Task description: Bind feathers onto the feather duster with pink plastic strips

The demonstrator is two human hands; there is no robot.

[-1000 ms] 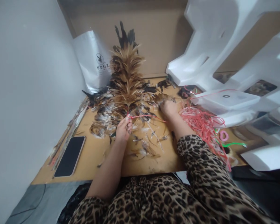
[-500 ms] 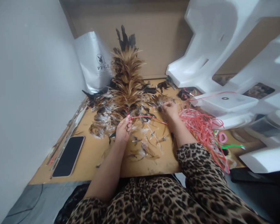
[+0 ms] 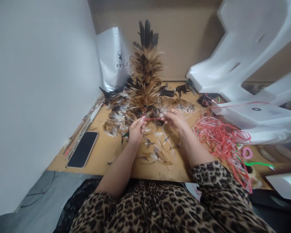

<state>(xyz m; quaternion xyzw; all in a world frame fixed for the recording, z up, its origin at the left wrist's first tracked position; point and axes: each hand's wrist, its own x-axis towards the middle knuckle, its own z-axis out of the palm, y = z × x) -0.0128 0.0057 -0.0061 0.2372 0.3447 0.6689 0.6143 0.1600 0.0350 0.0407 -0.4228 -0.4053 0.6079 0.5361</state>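
Red string (image 3: 153, 119) runs taut and short between the two hands, low over the wooden surface (image 3: 104, 155). Left hand (image 3: 136, 130) has its grip pinched on the string's left end; right hand (image 3: 176, 120) has its fingertips closed on the other end, together with a small feather as far as can be told. Loose feathers (image 3: 157, 154) lie scattered just before the hands, a phone (image 3: 82, 153) face-up to the left, a tangle of red cord (image 3: 220, 139) to the right. Just beyond stands the feather duster (image 3: 145, 77), tip pointing away, with a white bag (image 3: 116, 60) behind.
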